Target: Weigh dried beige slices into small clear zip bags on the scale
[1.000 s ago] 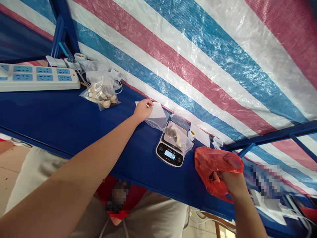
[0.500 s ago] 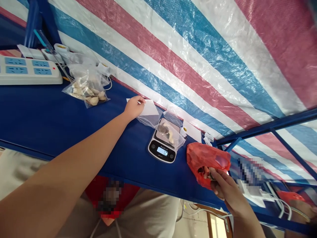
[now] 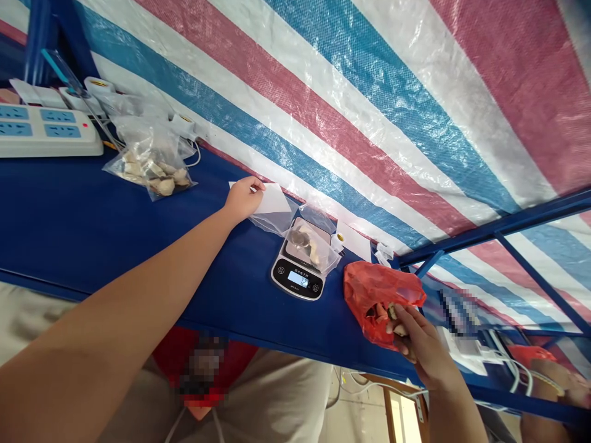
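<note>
My left hand (image 3: 242, 198) rests on the blue table (image 3: 92, 215), fingers curled on a white paper slip (image 3: 272, 200) lying over a clear plastic bag. Just right of it a small digital scale (image 3: 298, 280) carries a clear bag with a few pale and dark pieces (image 3: 308, 243). My right hand (image 3: 415, 341) is at the mouth of a red plastic bag (image 3: 376, 292) by the table's front edge, its fingers pinched on small pale pieces drawn from the bag.
A white power strip (image 3: 41, 130) lies at the far left. Beside it sits a filled clear bag of pale pieces (image 3: 150, 172) with small white items behind. A striped tarp (image 3: 369, 111) backs the table. White cards (image 3: 353, 241) lie behind the scale.
My right hand has gone from gripping the red bag's outside to pinching pale pieces at its mouth. The left hand stays on the paper slip. The view has shifted right.
</note>
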A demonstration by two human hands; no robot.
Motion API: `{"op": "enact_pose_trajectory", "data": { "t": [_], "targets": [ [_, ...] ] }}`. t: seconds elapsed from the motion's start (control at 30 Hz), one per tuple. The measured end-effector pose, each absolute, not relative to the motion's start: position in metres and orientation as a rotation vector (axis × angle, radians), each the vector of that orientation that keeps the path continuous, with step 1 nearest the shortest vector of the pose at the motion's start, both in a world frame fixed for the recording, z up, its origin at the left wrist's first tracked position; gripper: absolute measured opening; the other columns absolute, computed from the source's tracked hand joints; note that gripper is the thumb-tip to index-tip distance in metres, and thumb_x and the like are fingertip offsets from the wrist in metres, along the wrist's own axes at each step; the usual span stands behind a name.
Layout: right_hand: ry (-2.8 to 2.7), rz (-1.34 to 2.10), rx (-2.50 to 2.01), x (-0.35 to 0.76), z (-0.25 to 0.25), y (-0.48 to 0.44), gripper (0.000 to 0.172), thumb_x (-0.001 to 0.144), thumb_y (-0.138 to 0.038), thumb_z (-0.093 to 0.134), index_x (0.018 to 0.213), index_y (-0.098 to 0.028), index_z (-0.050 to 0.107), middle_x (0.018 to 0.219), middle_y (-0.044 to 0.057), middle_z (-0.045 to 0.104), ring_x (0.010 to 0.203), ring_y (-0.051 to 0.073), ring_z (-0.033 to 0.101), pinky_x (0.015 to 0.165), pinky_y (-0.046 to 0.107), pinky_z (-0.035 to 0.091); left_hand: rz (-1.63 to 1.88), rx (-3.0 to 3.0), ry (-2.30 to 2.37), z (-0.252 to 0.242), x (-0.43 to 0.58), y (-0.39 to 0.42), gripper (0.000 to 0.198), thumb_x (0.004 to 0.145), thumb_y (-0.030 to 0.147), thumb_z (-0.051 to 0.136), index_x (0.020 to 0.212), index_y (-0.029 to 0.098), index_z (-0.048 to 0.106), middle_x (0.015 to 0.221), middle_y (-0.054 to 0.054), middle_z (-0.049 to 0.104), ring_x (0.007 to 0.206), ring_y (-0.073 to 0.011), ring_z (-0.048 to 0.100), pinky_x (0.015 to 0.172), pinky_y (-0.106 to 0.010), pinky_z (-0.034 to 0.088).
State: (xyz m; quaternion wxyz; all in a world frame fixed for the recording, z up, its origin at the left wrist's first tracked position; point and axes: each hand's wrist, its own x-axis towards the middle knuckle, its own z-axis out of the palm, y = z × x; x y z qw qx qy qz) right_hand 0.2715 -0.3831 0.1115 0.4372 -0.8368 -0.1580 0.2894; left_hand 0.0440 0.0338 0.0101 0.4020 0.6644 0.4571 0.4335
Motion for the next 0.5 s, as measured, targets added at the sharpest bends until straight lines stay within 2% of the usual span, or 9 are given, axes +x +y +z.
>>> {"op": "enact_pose_trajectory", "data": {
  "t": [0.13, 0.23, 0.3, 0.37, 0.43, 0.5],
  "targets": [
    [-0.444, 0.722, -2.196, 0.281, 0.106, -0.379, 0.052, 0.073, -0.071, 0.073, 0.073, -0.021, 0.058, 0.054, -0.003, 0.052, 0.041, 0.009, 0.039, 0.042, 0.023, 0.019, 1.096, 1.686, 1.152, 0.011, 0.044, 0.033, 0.016, 0.073, 0.012, 0.062, 0.084, 0.021, 0.069, 0.094, -0.004, 0.074, 0.077, -0.0196, 0.062, 0.083, -0.034, 0.052],
    [-0.493, 0.65, -2.334, 0.288, 0.104, -0.378, 0.053, 0.072, -0.068, 0.072, 0.058, -0.022, 0.051, 0.045, -0.004, 0.041, 0.041, 0.01, 0.037, 0.043, 0.025, 0.023, 1.073, 1.683, 1.152, 0.012, 0.043, 0.032, 0.018, 0.073, 0.011, 0.061, 0.086, 0.02, 0.07, 0.097, -0.003, 0.074, 0.078, -0.0191, 0.062, 0.083, -0.032, 0.051],
    [-0.515, 0.571, -2.37, 0.291, 0.105, -0.379, 0.05, 0.071, -0.065, 0.073, 0.058, -0.023, 0.049, 0.046, -0.004, 0.042, 0.041, 0.01, 0.037, 0.044, 0.026, 0.024, 1.064, 1.681, 1.157, 0.013, 0.042, 0.032, 0.018, 0.074, 0.011, 0.061, 0.086, 0.02, 0.07, 0.098, -0.003, 0.074, 0.079, -0.0189, 0.063, 0.083, -0.032, 0.051],
    [-0.519, 0.499, -2.349, 0.292, 0.108, -0.381, 0.046, 0.072, -0.064, 0.074, 0.066, -0.023, 0.053, 0.049, -0.004, 0.047, 0.042, 0.011, 0.039, 0.043, 0.026, 0.025, 1.063, 1.681, 1.162, 0.012, 0.043, 0.032, 0.018, 0.074, 0.011, 0.061, 0.086, 0.02, 0.07, 0.098, -0.003, 0.074, 0.079, -0.019, 0.063, 0.083, -0.032, 0.051],
    [-0.534, 0.44, -2.308, 0.294, 0.112, -0.379, 0.046, 0.075, -0.066, 0.073, 0.076, -0.023, 0.057, 0.056, -0.003, 0.054, 0.043, 0.012, 0.042, 0.043, 0.026, 0.027, 1.067, 1.688, 1.163, 0.011, 0.044, 0.033, 0.018, 0.075, 0.011, 0.062, 0.087, 0.02, 0.071, 0.098, -0.003, 0.075, 0.079, -0.0191, 0.063, 0.081, -0.031, 0.051],
    [-0.64, 0.399, -2.29, 0.295, 0.116, -0.372, 0.048, 0.079, -0.069, 0.069, 0.076, -0.022, 0.057, 0.058, -0.002, 0.057, 0.044, 0.013, 0.045, 0.043, 0.026, 0.03, 1.072, 1.698, 1.159, 0.01, 0.044, 0.035, 0.018, 0.075, 0.011, 0.062, 0.087, 0.02, 0.071, 0.099, -0.003, 0.075, 0.078, -0.019, 0.063, 0.08, -0.031, 0.051]
  ]
}}
